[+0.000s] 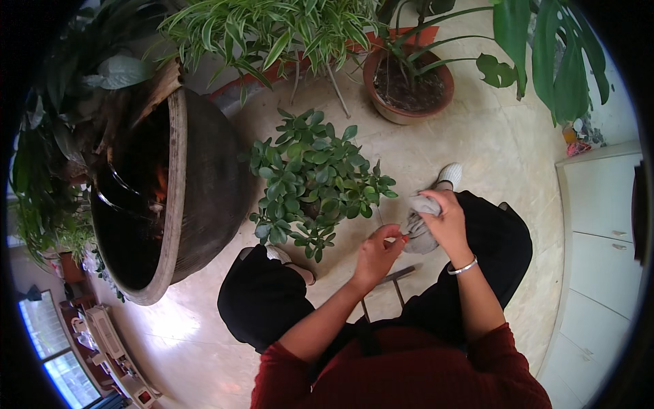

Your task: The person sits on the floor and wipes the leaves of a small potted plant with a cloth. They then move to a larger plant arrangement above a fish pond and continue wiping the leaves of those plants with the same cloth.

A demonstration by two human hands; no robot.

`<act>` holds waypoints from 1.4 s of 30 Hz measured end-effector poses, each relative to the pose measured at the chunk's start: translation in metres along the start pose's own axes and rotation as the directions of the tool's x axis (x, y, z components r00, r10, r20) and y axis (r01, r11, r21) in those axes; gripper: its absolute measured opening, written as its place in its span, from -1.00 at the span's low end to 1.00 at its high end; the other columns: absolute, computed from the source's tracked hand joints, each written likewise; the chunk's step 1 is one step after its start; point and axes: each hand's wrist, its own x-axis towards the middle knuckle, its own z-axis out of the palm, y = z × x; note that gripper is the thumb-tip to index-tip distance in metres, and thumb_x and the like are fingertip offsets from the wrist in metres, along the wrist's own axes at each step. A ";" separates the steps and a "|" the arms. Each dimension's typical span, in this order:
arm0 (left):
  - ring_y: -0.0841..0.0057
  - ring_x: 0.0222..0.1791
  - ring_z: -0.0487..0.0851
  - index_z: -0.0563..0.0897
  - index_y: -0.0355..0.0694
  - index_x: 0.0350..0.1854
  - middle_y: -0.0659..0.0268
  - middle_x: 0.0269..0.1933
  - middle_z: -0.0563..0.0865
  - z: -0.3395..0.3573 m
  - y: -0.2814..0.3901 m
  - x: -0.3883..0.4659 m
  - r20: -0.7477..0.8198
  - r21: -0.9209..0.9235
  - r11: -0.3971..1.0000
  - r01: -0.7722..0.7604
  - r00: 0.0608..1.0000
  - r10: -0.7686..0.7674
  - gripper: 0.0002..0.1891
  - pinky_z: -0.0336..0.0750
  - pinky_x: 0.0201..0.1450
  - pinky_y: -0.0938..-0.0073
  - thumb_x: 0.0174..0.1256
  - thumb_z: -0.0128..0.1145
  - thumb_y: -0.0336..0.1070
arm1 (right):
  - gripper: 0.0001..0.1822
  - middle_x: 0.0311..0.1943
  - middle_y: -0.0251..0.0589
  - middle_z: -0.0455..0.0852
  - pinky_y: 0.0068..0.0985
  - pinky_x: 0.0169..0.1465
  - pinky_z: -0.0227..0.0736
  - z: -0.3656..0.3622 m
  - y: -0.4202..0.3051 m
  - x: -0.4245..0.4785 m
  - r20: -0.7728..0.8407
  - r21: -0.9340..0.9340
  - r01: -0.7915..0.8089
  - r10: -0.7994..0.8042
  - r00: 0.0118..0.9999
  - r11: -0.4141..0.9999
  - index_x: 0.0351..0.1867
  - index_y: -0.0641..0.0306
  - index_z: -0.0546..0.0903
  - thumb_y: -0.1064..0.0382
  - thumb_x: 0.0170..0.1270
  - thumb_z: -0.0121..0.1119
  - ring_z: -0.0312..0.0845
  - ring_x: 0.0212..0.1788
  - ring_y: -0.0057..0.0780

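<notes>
A crumpled grey cloth (422,240) hangs between my hands, above the floor and in front of my knees. My right hand (449,217), with a silver bangle at the wrist, grips its upper part. From the left, the thumb and forefinger of my left hand (377,258) pinch together at the cloth's edge. A small red-orange spot shows at those fingertips, too small to identify. Just beyond my left hand stands a bushy jade plant (317,179) with thick green leaves. Its foliage hides most of its pot.
A large dark earthenware vat (214,189) with water inside stands left of the jade plant. Behind are a spider plant (276,36) and a potted monstera in a terracotta-coloured pot (409,115). White cabinets (603,255) line the right. A stool's metal frame (396,276) shows between my legs.
</notes>
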 end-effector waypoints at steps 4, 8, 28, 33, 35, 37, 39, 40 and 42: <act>0.44 0.25 0.64 0.44 -0.24 0.55 0.27 0.37 0.65 0.028 -0.048 0.031 -0.121 -0.603 0.793 0.086 0.973 -0.197 -0.31 0.50 0.27 0.41 0.51 0.33 -0.01 | -0.60 -0.10 -0.09 0.74 -0.37 -0.05 0.63 0.022 -0.010 -0.005 0.127 -0.014 -0.070 0.071 0.989 0.997 0.07 0.16 0.79 0.33 0.16 0.50 0.73 -0.07 -0.12; 0.38 0.47 0.48 0.39 -0.12 0.61 0.33 0.49 0.55 0.027 -0.030 0.051 -0.042 -0.879 0.470 0.077 0.970 -0.239 -0.32 0.36 0.51 0.26 0.65 0.06 0.20 | -0.60 -0.11 -0.10 0.73 -0.33 -0.05 0.62 0.046 -0.020 -0.012 -0.025 0.083 0.020 -0.018 1.000 0.996 0.05 0.13 0.79 0.31 0.12 0.50 0.73 -0.08 -0.08; 0.29 0.44 0.55 0.52 -0.08 0.48 0.28 0.45 0.61 0.015 -0.028 0.056 -0.110 -0.864 0.503 -0.029 0.985 -0.132 -0.31 0.35 0.56 0.16 0.60 -0.02 0.37 | -0.59 -0.12 -0.16 0.71 -0.22 -0.14 0.66 0.054 -0.015 -0.008 0.187 -0.267 0.044 0.007 0.982 0.963 0.03 -0.12 0.81 0.25 0.09 0.45 0.71 -0.19 -0.03; 0.28 0.44 0.55 0.52 -0.05 0.49 0.30 0.46 0.61 0.009 -0.030 0.050 -0.005 -0.904 0.411 0.121 0.956 -0.292 -0.32 0.36 0.55 0.18 0.60 -0.02 0.37 | -0.49 -0.06 -0.17 0.70 -0.21 -0.10 0.66 0.038 -0.044 -0.005 0.027 -0.130 0.067 -0.064 0.998 0.989 0.09 -0.12 0.79 0.30 0.02 0.48 0.70 -0.14 -0.02; 0.29 0.44 0.55 0.52 -0.04 0.49 0.31 0.46 0.62 0.007 -0.025 0.050 0.080 -0.908 0.366 0.201 0.944 -0.319 -0.33 0.36 0.55 0.18 0.61 -0.02 0.36 | -0.49 -0.05 -0.17 0.69 -0.21 -0.10 0.66 0.051 -0.045 0.002 -0.014 -0.175 0.110 -0.115 0.993 0.978 0.09 -0.11 0.78 0.31 0.01 0.47 0.70 -0.14 -0.02; 0.29 0.44 0.56 0.53 -0.03 0.47 0.32 0.44 0.63 0.001 -0.027 0.049 0.149 -0.904 0.353 0.241 0.952 -0.268 -0.34 0.37 0.54 0.18 0.61 -0.02 0.36 | -0.56 -0.04 -0.14 0.68 -0.19 -0.11 0.65 0.063 -0.040 0.002 0.043 -0.218 0.139 -0.133 0.990 0.966 0.02 -0.09 0.80 0.30 0.03 0.45 0.68 -0.16 -0.01; 0.33 0.44 0.55 0.52 -0.01 0.48 0.33 0.42 0.65 0.004 -0.037 0.054 0.056 -0.896 0.426 0.126 0.983 -0.173 -0.35 0.35 0.52 0.15 0.61 -0.03 0.37 | -0.63 -0.04 -0.10 0.66 -0.13 -0.10 0.64 0.060 -0.035 -0.006 0.168 -0.235 0.115 -0.076 0.983 0.965 -0.03 -0.07 0.81 0.29 0.05 0.42 0.65 -0.14 0.00; 0.34 0.42 0.56 0.51 0.02 0.49 0.33 0.43 0.64 0.005 -0.041 0.055 0.013 -0.869 0.486 0.088 0.988 -0.157 -0.36 0.35 0.51 0.13 0.63 -0.05 0.36 | -0.62 -0.05 -0.07 0.66 -0.13 -0.09 0.65 0.053 -0.032 -0.008 0.235 -0.215 0.040 0.012 0.972 0.976 -0.02 -0.09 0.82 0.28 0.06 0.42 0.68 -0.11 0.00; 0.37 0.39 0.57 0.50 0.06 0.49 0.33 0.40 0.65 0.007 -0.053 0.057 -0.027 -0.854 0.517 0.054 0.989 -0.147 -0.41 0.36 0.47 0.13 0.63 0.00 0.29 | -0.60 -0.05 -0.06 0.66 -0.13 -0.05 0.65 0.033 -0.026 -0.006 0.149 -0.157 -0.024 0.048 0.988 0.987 0.01 -0.11 0.82 0.29 0.08 0.42 0.70 -0.07 0.01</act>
